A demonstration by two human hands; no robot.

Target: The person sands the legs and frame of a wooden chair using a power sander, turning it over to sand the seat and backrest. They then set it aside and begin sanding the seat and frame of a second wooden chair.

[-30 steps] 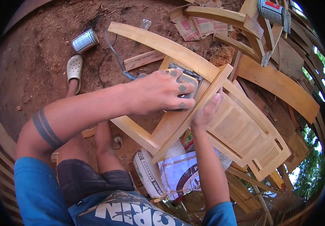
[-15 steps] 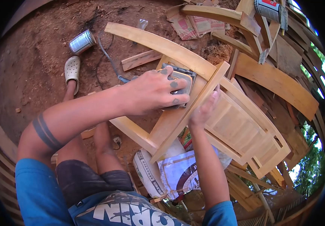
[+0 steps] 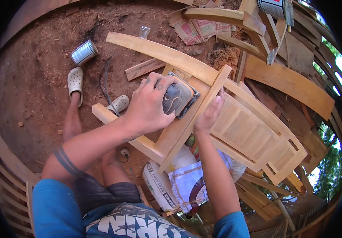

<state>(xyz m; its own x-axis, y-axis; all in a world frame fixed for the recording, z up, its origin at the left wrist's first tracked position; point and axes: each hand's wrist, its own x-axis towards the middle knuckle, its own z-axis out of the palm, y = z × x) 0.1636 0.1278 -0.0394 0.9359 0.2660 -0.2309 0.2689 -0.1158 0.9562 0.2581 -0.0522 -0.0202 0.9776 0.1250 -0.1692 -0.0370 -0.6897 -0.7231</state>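
Observation:
My left hand is wrapped over the dark body of a sander, palm down. The sander's flat pad rests on a broad board of a pale wooden chair, which lies tipped over in front of me. A long rail crosses the chair just right of the pad. Against that rail's right side, my right hand holds the chair, its fingers pointing up and partly hidden by the wood. The chair's slatted panel stretches away to the lower right.
Sacks lie under the chair. A can lies on its side on the dirt, near a loose wood block. Another wooden frame carries a can. Curved boards and scraps pile up at right.
My left hand has turned on the sander, uncovering more of its body, and the sander has turned with it. The right hand keeps its place on the rail. The view has shifted slightly.

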